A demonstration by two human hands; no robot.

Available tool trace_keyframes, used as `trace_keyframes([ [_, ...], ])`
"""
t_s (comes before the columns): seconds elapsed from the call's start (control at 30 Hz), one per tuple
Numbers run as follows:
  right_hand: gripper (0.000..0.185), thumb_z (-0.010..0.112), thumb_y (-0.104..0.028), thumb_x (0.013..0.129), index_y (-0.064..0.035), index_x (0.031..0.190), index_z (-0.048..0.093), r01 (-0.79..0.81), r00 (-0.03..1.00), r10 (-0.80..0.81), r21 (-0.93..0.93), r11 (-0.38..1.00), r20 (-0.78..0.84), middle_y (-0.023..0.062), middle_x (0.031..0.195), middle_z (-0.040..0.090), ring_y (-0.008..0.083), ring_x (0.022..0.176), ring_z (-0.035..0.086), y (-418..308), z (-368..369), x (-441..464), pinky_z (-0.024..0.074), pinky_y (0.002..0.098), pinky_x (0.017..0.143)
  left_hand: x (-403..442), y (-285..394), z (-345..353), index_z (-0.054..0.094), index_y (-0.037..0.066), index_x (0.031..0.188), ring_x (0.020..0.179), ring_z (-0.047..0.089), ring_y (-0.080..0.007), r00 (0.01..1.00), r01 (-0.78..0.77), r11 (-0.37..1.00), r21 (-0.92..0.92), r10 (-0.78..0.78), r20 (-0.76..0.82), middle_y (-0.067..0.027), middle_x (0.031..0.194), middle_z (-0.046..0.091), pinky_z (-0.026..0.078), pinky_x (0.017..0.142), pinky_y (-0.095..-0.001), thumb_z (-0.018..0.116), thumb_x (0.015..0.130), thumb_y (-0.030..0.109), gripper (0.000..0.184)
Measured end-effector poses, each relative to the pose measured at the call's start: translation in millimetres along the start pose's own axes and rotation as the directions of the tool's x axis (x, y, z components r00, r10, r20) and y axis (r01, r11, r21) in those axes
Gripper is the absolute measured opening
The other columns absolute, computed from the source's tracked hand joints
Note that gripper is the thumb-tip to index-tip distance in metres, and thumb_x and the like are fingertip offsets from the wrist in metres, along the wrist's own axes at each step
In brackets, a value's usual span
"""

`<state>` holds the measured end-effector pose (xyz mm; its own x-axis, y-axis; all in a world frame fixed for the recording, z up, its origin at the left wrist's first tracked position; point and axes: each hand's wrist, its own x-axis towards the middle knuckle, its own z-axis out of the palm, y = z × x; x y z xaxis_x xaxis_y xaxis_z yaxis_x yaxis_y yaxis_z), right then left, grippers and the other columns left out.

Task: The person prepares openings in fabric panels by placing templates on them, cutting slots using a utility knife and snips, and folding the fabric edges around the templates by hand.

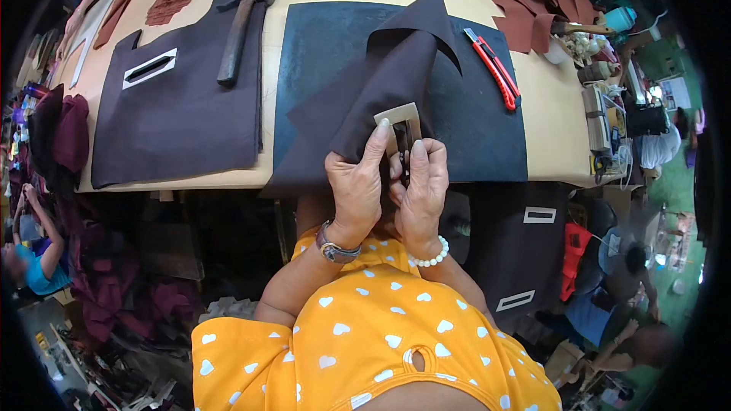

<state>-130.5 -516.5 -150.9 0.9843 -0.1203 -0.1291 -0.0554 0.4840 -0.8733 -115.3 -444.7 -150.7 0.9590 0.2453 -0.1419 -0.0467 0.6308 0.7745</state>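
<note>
While both hands pinch at one small spot, the job there looks, at a guess, abt. midway. The left hand, w/ a brown-strapped watch at the wrist, is closed on a beige, card-like rectangular frame, thumb pressed on its left side. The right hand, w/ a bracelet of pale round beads, is closed at the frame's lower right, thumb on top; its other fingers curl in by the opening, exact hold unclear.

That frame sits on a limp dark brown fabric panel, bunched into a peak over a black rectangular mat at the near edge of the tan tabletop.

Done, AFAICT: frame is on the panel, w/ a dark gap showing in its middle. Left to do, prob.: tidying that gap & getting the piece flat, since it's all folded up now. For comparison, the flat dark brown fabric stack at left bears a pale slotted frame, and a dark panel below the table edge at right has two pale narrow frames; both look further along. Whether anything's glued or stitched, can't tell.

Tools lie unheld: a red box cutter on the mat's right side, a long-handled hammer on the stack.
</note>
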Motion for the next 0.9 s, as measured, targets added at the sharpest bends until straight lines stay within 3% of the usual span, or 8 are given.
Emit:
trace_keyframes([
  [0.17,0.015,0.049,-0.023,0.095,-0.0117,0.094,0.039,0.015,1.0,-0.016,-0.023,1.0,-0.022,-0.0014,0.065,0.047,0.0011,0.051,0.037,6,-1,2,0.0259,0.0145,0.041,2,2,1,0.063,0.006,0.103,0.085,0.06,-0.0103,1.0,0.013,0.998,-0.062,-0.012,0.008,-0.0018,0.097,0.064,0.047,0.077,-0.0241,0.061,0.086,0.007,0.017],
  [0.4,0.013,0.049,-0.019,0.095,-0.0102,0.094,0.039,0.031,0.997,-0.037,-0.078,0.996,-0.068,-0.002,0.065,0.047,0.0009,0.052,0.037,-5,-3,-2,0.0262,0.014,0.043,9,2,1,0.062,0.004,0.101,0.086,0.061,-0.0122,1.0,-0.008,1.0,-0.016,0.008,-0.009,-0.0036,0.097,0.065,0.048,0.08,-0.026,0.064,0.084,0.006,0.018],
  [0.47,0.011,0.048,-0.018,0.095,-0.0078,0.094,0.044,0.167,0.977,-0.205,-0.361,0.918,-0.068,-0.0012,0.065,0.048,0.0026,0.054,0.04,-15,-26,8,0.03,0.0173,0.045,12,2,1,0.063,0.002,0.1,0.084,0.062,-0.0116,1.0,0.02,0.999,-0.043,-0.02,-0.002,-0.0045,0.097,0.065,0.049,0.076,-0.0256,0.064,0.085,0.011,0.017],
  [0.53,0.014,0.05,-0.018,0.094,-0.0046,0.094,0.051,0.283,0.904,-0.427,-0.706,0.649,-0.03,0.003,0.068,0.053,0.0093,0.057,0.048,-27,-56,29,0.0379,0.0242,0.049,12,1,1,0.063,0.001,0.1,0.082,0.062,-0.0115,0.999,0.046,0.998,-0.043,-0.046,0.007,-0.005,0.097,0.065,0.05,0.075,-0.0255,0.064,0.085,0.013,0.019],
  [0.63,0.018,0.055,-0.018,0.09,-0.001,0.095,0.059,0.236,0.717,-0.655,-0.967,-0.094,0.238,0.0102,0.077,0.061,0.0266,0.065,0.058,-44,-102,60,0.0471,0.036,0.061,12,2,0,0.062,0.001,0.101,0.084,0.063,-0.0127,0.997,0.075,0.997,-0.027,-0.074,0.018,-0.0055,0.097,0.065,0.05,0.077,-0.0267,0.064,0.084,0.011,0.019],
  [0.67,0.019,0.058,-0.019,0.087,-0.0019,0.094,0.06,0.175,0.748,-0.62,-0.971,-0.162,0.238,0.0125,0.086,0.061,0.0321,0.077,0.057,-48,-110,64,0.0469,0.0394,0.069,12,2,0,0.062,0.002,0.101,0.085,0.063,-0.0135,0.996,0.084,0.996,-0.037,-0.083,0.02,-0.006,0.097,0.065,0.051,0.079,-0.0277,0.064,0.084,0.008,0.018],
  [0.77,0.017,0.06,-0.018,0.085,-0.0027,0.093,0.062,0.24,0.739,-0.544,-0.91,-0.339,0.398,0.0132,0.096,0.059,0.0303,0.089,0.055,-51,-118,73,0.0446,0.0399,0.078,11,0,2,0.061,0.002,0.102,0.088,0.063,-0.0143,0.994,0.098,0.995,-0.035,-0.097,0.046,-0.0061,0.099,0.065,0.051,0.081,-0.0283,0.064,0.083,0.006,0.019],
  [0.9,0.023,0.069,-0.016,0.076,-0.0048,0.095,0.064,0.592,0.68,-0.534,-0.806,-0.005,0.502,0.0116,0.103,0.057,0.0301,0.099,0.054,-70,-65,49,0.0413,0.0399,0.087,8,5,5,0.061,0.003,0.104,0.09,0.062,-0.0131,0.996,0.056,0.998,0.029,-0.058,0.074,-0.0053,0.101,0.064,0.05,0.082,-0.0273,0.063,0.084,0.006,0.021],
])
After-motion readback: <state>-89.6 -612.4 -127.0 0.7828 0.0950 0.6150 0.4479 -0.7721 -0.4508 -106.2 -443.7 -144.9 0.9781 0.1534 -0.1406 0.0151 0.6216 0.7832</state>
